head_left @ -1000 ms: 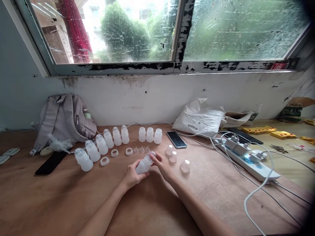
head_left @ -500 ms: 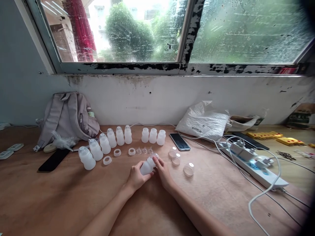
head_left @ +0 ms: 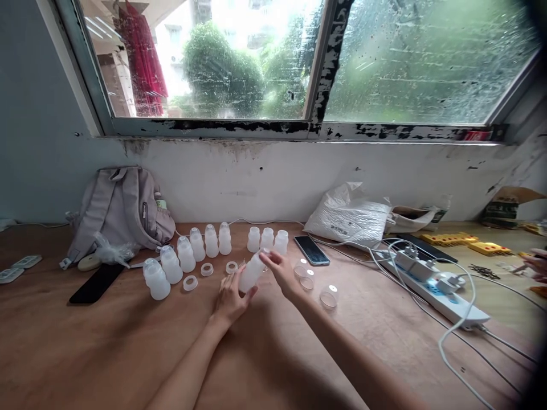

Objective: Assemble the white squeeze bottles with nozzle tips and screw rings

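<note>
A small frosted white feeding bottle (head_left: 250, 275) tilts up to the right above the table, wrapped by my left hand (head_left: 229, 297). At its top end, the fingers of my right hand (head_left: 277, 270) are closed on it. To the left stands a curved row of several similar bottles (head_left: 186, 255) with clear caps. Three bottles without caps (head_left: 267, 239) stand behind my hands. White rings (head_left: 190, 283) lie left of my left hand; the small nipples near the bottle are mostly hidden. Three clear caps (head_left: 329, 296) rest right of my right hand.
A grey backpack (head_left: 122, 210) and a black flat object (head_left: 96, 283) are on the left. On the right are a phone (head_left: 312, 250), a silver package (head_left: 348, 216) and a power strip (head_left: 431, 290) with looping cables. Another person's hand (head_left: 537, 264) shows at the right edge.
The bottle has been raised and tipped more upright, moving slightly left and away from me with both hands. Another person's hand has appeared at the far right.
</note>
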`<move>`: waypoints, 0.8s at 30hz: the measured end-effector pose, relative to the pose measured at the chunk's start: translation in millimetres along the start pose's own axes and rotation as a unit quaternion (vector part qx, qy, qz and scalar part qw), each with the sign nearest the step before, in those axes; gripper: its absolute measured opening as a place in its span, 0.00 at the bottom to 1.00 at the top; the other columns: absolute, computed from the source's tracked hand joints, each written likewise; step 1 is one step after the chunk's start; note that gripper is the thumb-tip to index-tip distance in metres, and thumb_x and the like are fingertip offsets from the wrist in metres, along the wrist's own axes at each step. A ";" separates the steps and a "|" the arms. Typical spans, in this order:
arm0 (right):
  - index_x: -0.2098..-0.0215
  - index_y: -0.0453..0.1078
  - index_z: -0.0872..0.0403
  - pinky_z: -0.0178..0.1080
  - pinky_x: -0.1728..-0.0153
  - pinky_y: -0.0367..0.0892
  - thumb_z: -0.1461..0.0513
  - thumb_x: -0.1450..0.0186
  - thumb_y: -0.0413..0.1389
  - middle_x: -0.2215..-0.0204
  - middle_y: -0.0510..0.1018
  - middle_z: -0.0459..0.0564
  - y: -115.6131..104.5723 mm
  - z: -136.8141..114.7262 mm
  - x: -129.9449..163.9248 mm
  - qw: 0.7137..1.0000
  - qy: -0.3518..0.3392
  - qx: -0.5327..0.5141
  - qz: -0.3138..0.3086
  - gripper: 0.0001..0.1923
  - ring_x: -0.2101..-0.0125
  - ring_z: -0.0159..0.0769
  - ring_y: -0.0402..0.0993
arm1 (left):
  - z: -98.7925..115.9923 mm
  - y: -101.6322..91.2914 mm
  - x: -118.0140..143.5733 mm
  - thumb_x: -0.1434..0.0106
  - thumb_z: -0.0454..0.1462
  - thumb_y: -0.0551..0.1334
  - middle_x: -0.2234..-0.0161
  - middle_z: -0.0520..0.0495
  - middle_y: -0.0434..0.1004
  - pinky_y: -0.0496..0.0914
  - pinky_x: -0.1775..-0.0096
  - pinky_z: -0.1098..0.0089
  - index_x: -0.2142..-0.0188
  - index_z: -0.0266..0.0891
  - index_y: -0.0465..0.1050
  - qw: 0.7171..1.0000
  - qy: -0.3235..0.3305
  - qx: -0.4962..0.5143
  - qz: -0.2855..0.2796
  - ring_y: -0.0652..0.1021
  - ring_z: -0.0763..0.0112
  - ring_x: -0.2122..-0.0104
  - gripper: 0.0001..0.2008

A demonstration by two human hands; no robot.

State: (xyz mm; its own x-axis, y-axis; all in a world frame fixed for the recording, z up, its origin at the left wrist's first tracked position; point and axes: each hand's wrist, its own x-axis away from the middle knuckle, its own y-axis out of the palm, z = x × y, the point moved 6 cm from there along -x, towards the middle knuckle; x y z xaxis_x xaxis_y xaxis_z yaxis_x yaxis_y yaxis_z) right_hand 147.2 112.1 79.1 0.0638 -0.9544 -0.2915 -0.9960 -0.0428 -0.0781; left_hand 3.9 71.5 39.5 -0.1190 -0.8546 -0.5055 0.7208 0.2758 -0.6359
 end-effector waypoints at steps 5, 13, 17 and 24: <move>0.57 0.67 0.54 0.37 0.66 0.62 0.53 0.42 0.51 0.66 0.74 0.51 10.9 -18.9 -63.1 0.969 -0.090 0.213 0.082 0.18 0.67 0.37 0.69 | -33.3 -14.6 -0.9 0.39 0.45 0.49 0.47 0.36 0.60 0.52 0.47 0.53 0.46 0.34 0.56 0.978 -0.056 -0.191 0.066 0.63 0.56 0.48 0.24; 0.53 0.63 0.57 0.39 0.60 0.60 0.62 0.41 0.52 0.60 0.74 0.57 61.0 12.2 -119.2 0.924 -0.066 0.375 0.036 0.18 0.58 0.43 0.69 | -75.0 -18.4 7.0 0.40 0.43 0.50 0.42 0.28 0.49 0.42 0.49 0.41 0.44 0.28 0.54 0.918 -0.188 -0.349 0.030 0.51 0.47 0.43 0.28; 0.52 0.62 0.58 0.40 0.60 0.60 0.62 0.40 0.50 0.60 0.75 0.58 63.7 21.6 -128.7 0.918 -0.054 0.390 0.043 0.18 0.58 0.44 0.69 | -79.4 -18.0 7.7 0.40 0.44 0.50 0.42 0.27 0.49 0.45 0.51 0.40 0.44 0.31 0.54 0.915 -0.203 -0.349 0.016 0.52 0.44 0.43 0.28; 0.50 0.61 0.56 0.39 0.58 0.60 0.59 0.39 0.49 0.58 0.73 0.56 67.7 30.6 -135.8 0.918 -0.069 0.388 0.044 0.19 0.56 0.41 0.68 | -62.3 -6.2 8.9 0.41 0.43 0.52 0.43 0.27 0.51 0.53 0.50 0.49 0.44 0.28 0.54 0.940 -0.152 -0.305 0.012 0.59 0.45 0.46 0.28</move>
State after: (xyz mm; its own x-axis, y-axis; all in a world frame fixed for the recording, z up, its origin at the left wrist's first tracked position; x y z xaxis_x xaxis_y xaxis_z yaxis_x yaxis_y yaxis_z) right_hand 73.0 247.8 84.2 0.0452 -0.8952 -0.4434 -0.6574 0.3075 -0.6879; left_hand -44.1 89.6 2.6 0.1586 -0.9058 -0.3928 0.1834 0.4180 -0.8898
